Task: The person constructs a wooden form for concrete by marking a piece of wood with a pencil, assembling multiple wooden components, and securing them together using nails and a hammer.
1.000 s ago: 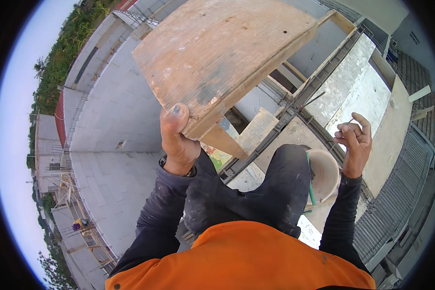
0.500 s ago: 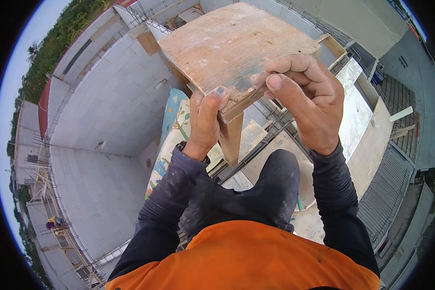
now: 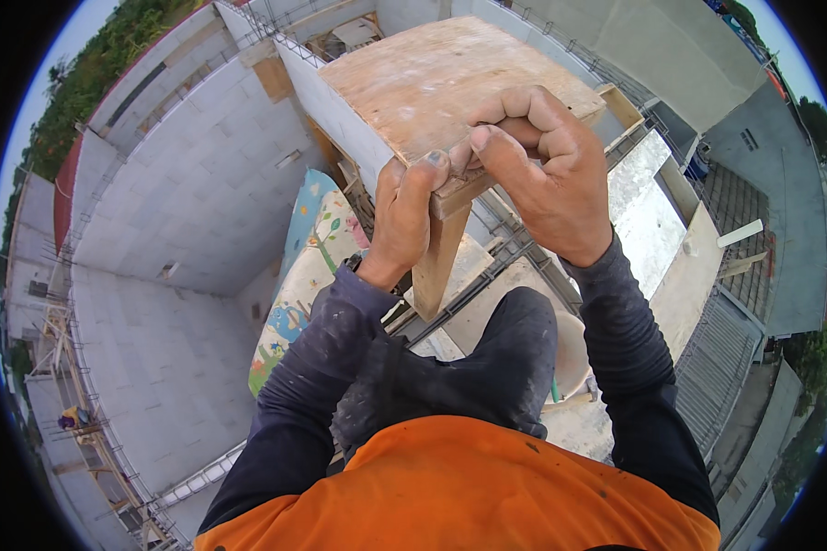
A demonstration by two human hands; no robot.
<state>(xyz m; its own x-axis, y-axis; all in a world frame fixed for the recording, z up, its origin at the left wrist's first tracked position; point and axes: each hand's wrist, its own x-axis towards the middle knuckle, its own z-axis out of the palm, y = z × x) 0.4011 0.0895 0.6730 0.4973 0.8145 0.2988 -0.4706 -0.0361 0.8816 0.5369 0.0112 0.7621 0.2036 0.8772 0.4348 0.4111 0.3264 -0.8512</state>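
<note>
A scuffed plywood panel (image 3: 432, 78) with a wooden batten (image 3: 439, 266) beneath its near corner stands in front of me. My left hand (image 3: 402, 213) is wrapped round that near corner, thumb on the top face and fingers hidden below. At the panel's near right edge, close to my left thumb, my right hand (image 3: 556, 179) is closed in a pinch. Whatever lies between those fingertips is too small to make out.
Below left are tall pale block walls (image 3: 184, 174) and a drop between them. A patterned sheet (image 3: 308, 266) hangs beside my left arm. A round basin (image 3: 572, 354) sits by my knee, with boards (image 3: 689, 285) and roof tiles (image 3: 735, 216) to the right.
My right hand has moved left along the panel's edge, nearer to my left thumb. My left hand keeps its grip on the corner, and the whole view has shifted slightly.
</note>
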